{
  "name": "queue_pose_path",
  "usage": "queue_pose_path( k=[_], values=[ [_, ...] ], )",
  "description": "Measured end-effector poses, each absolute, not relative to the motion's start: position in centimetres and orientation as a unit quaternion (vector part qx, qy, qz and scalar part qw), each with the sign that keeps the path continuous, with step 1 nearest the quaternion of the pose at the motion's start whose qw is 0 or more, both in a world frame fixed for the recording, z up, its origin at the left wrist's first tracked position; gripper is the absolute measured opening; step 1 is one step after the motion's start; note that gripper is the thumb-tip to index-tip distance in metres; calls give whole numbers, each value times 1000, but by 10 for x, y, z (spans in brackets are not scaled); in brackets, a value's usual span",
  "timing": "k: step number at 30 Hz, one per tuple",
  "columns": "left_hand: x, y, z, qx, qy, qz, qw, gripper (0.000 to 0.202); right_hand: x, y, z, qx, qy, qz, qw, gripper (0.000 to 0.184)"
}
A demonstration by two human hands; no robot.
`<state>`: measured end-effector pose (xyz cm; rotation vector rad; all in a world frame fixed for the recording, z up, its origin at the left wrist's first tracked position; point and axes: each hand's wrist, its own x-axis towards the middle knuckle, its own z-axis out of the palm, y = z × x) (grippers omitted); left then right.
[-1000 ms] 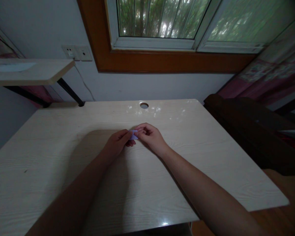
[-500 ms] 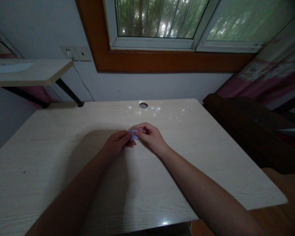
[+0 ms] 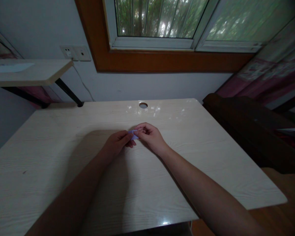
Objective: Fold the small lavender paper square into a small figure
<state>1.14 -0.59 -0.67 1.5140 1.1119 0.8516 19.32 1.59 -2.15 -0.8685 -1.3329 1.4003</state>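
Observation:
Between my two hands is a small piece of folded purple paper (image 3: 134, 134), mostly covered by fingers. My left hand (image 3: 118, 141) pinches its left end between thumb and fingers, with some fingertips showing beneath it. At the right end, my right hand (image 3: 148, 133) grips the paper with its thumb on the near face and the fingers curled behind. Both hands are close together over the middle of the pale wood-grain desk (image 3: 177, 177). How the folds run under the fingers is too small to make out.
A raised shelf (image 3: 46, 73) on black legs stands at the back left, with a white sheet (image 3: 12, 68) on it. A round cable hole (image 3: 143, 105) lies near the desk's back edge. Dark wooden furniture (image 3: 248, 127) stands along the right side, below a window.

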Motion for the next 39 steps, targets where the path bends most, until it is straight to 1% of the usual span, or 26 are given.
queue_pose_path(
  k=[14,23,30,39],
  values=[
    [11,-5,-10,622,471,354,516,38,194,16,-23,-352,-558,574,485,23],
    [13,-5,-10,622,475,363,506,38,193,14,-18,-349,-547,580,492,18],
    [13,-6,-7,609,478,367,516,34,195,14,-19,-339,-548,582,496,17],
    [13,-6,-6,613,489,365,502,35,194,17,-23,-346,-550,579,493,24]
  ],
)
